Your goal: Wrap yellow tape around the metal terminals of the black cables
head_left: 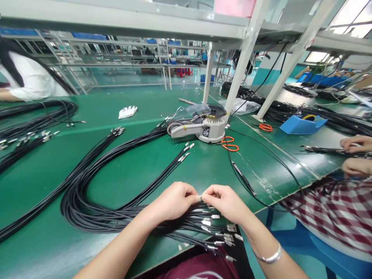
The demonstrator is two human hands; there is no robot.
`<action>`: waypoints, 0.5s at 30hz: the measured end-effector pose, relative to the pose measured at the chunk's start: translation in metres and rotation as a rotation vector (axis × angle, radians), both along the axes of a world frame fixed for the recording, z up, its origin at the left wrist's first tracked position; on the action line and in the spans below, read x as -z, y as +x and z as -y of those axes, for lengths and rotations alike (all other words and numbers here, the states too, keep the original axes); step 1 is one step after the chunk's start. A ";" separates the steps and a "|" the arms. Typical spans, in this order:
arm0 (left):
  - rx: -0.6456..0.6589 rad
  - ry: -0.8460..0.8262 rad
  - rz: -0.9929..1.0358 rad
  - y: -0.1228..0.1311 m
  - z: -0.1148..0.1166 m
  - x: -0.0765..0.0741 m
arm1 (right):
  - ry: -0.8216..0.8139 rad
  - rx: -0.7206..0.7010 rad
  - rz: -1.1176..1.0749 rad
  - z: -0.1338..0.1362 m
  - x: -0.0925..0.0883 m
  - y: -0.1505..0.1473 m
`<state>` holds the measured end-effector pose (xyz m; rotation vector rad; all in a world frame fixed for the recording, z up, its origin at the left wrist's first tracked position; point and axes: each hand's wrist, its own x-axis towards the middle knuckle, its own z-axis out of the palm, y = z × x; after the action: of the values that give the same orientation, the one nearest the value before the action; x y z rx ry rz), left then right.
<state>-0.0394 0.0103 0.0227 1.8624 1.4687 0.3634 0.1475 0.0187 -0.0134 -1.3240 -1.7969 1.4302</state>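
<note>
Head view: left hand point(178, 199) and right hand point(224, 199) pinch a small metal connector point(200, 198) between fingertips, near the green table's point(35, 166) near edge; black cables point(72, 197) loop left, tape dispenser point(205, 131) stands farther away.

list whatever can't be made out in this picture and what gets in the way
All in the head view:
Small bright piece between left hand and right hand: mostly covered by the fingers.
Black cables: partly behind the left forearm.
Label on the grey machine: print too small.
Person at right: cut off by the right edge.
</note>
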 end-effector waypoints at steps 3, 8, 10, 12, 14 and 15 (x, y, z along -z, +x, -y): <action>-0.119 0.202 -0.150 -0.012 -0.025 -0.004 | 0.072 -0.096 0.133 0.000 -0.003 0.006; -0.320 0.338 -0.320 -0.016 -0.072 0.016 | 0.173 -0.055 0.214 -0.002 -0.010 0.013; -0.354 0.353 -0.318 -0.014 -0.083 0.024 | 0.138 0.017 0.169 -0.005 -0.010 0.016; -0.372 0.356 -0.283 -0.013 -0.087 0.027 | 0.106 0.061 0.100 -0.012 -0.009 0.020; -0.374 0.336 -0.220 -0.013 -0.085 0.025 | 0.082 0.094 0.031 -0.020 -0.006 0.022; -0.370 0.312 -0.177 -0.013 -0.082 0.024 | 0.072 0.114 -0.010 -0.026 -0.004 0.021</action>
<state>-0.0525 0.0923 -0.0010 1.8923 1.9788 0.6492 0.1687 0.0443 -0.0091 -1.3573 -1.7213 1.2979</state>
